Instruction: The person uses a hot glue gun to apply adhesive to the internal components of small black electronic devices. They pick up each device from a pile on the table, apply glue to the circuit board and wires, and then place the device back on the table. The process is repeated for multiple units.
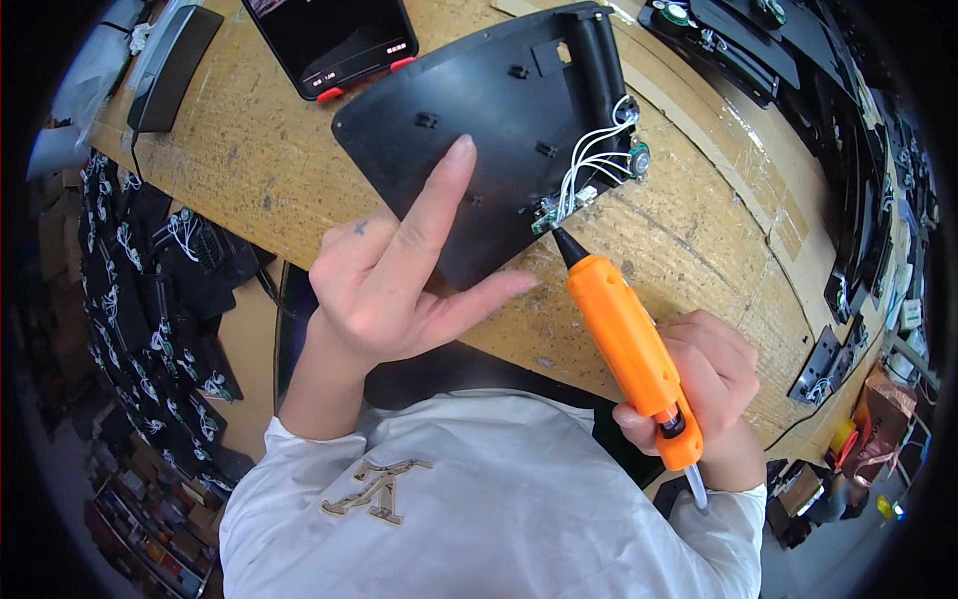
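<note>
My right hand (pixel 704 374) is closed round an orange hot glue gun (pixel 624 334), a clear glue stick poking out of its rear. The gun's black nozzle points at a small green circuit board (pixel 545 221) on the edge of a black plastic panel (pixel 479 110). White wires (pixel 574 175) run from that board to a round green part (pixel 639 158) at the panel's right side. My left hand (pixel 384 270) is over the panel's lower left, index finger and thumb stretched apart. The index fingertip lies over the panel; whether it presses on it I cannot tell.
A phone (pixel 334 45) in a red-cornered case lies beyond the panel. At the far left of the cardboard-covered table (pixel 249 160) stands a dark bar-shaped device (pixel 178 70). Several wired black parts (pixel 150 299) are piled at left, and more black panels (pixel 748 50) line the right edge.
</note>
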`<state>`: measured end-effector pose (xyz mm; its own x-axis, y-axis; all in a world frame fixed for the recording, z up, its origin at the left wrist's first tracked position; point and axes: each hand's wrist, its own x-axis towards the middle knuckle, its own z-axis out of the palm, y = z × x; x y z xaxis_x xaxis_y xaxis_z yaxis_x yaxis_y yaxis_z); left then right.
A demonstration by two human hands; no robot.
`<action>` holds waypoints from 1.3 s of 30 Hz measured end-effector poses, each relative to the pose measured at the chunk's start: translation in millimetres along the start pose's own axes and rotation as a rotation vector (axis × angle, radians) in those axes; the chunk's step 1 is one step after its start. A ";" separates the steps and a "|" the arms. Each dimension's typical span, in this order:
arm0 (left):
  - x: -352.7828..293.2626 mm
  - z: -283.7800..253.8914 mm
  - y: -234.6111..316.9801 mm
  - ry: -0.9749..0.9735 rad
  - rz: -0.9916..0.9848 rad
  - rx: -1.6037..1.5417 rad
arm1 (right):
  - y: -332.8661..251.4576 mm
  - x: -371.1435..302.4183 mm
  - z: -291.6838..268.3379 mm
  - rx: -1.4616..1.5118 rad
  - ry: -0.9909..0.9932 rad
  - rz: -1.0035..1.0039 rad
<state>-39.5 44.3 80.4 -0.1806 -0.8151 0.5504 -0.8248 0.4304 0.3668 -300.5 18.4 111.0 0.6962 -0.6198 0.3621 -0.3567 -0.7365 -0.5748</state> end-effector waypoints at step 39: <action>25.6 30.1 28.4 0.107 -0.547 -1.202 | 24.8 -39.6 -4.3 0.864 0.334 0.649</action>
<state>-83.7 24.0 82.4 0.1099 -0.9817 0.1555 0.2180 0.1765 0.9599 -339.6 23.4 85.6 0.2886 -0.9536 -0.0863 0.0496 0.1049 -0.9932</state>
